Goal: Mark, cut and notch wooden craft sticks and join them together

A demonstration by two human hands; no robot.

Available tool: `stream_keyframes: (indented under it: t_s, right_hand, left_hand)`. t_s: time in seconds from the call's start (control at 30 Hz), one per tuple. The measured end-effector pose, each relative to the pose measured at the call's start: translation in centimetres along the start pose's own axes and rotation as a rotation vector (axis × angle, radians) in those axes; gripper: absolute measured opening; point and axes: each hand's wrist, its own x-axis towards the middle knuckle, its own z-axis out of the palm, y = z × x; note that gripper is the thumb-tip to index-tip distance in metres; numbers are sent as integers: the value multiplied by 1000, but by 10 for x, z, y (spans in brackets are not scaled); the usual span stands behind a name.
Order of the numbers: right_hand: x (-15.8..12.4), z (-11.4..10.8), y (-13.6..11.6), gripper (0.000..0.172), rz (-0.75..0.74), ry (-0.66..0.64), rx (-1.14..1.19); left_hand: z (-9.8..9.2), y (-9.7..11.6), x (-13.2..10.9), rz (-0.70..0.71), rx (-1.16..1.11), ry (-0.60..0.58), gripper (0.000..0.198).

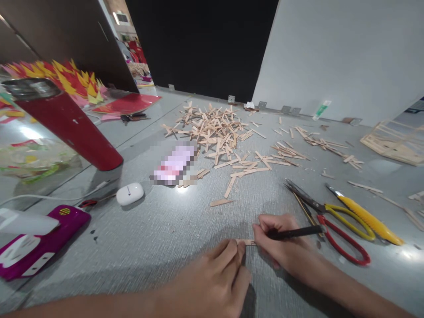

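Observation:
A short wooden popsicle stick (246,242) lies flat on the grey table, with dark marks near its right end. My left hand (215,276) pinches its left end, fingers bent and pressed together. Around a black pen (298,232) my right hand (281,236) is closed; the pen lies nearly level, its tip hidden by the fingers at the stick's right end. Beyond both hands is one loose stick (221,202), and farther back a big heap of popsicle sticks (215,126).
Scissors (327,210) and a yellow cutter knife (367,216) lie at right. On the left are a red flask (69,123), a white earbud case (130,194) and a purple device (49,243). A blurred pink item (175,163) sits mid-table. A stick structure (394,143) stands far right.

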Motion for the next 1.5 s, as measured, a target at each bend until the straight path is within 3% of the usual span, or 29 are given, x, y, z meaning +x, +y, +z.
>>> stream_keyframes:
  t_s: [0.5, 0.83, 1.03, 1.2, 1.5]
  right_hand:
    - [2, 6, 2, 47, 44, -21, 127]
    - [2, 5, 4, 47, 24, -17, 56]
    - [5, 1, -3, 48, -61, 27, -66]
    - [4, -1, -5, 44, -101, 46, -125]
    - [0, -1, -1, 43, -76, 41, -94]
  left_hand:
    - [-3, 0, 3, 25, 37, -12, 12]
    - [0, 1, 0, 33, 57, -31, 15]
    - [0, 1, 2, 11, 34, 25, 15]
    - [-3, 1, 3, 20, 41, -37, 12]
    - [-1, 0, 2, 5, 15, -13, 14]
